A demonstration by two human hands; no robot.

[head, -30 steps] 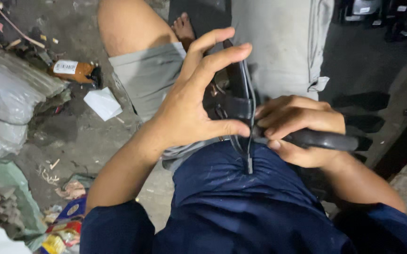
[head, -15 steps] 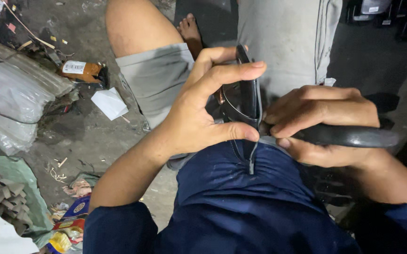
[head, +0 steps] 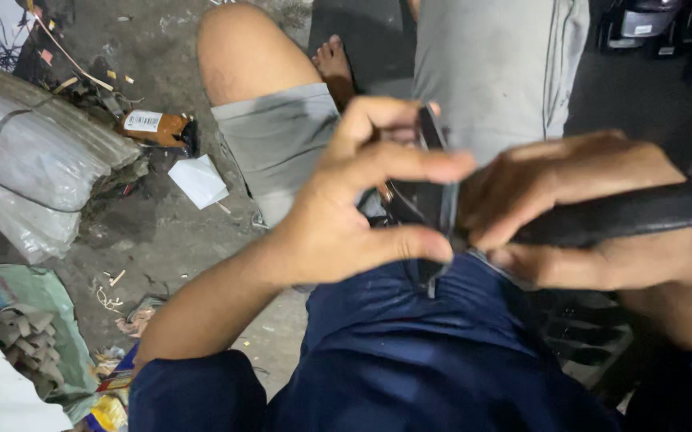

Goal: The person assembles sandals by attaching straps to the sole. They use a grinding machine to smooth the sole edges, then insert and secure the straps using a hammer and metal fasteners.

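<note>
My left hand curls around a black flat part with a thin wire loop, thumb below and fingers over its top. My right hand grips a black rubber tube or strap that runs off to the right. Both hands meet over my dark blue shorts. What joins the black part and the tube is hidden by my fingers.
Another person in grey shorts sits opposite, a bare knee up and a foot behind. On the dirt floor lie a wrapped grey bundle, a brown bottle, white paper and cardboard scraps.
My hands have come closer to the camera and shifted right. The left fingers have closed further over the black part. The right hand has slid along the tube.
</note>
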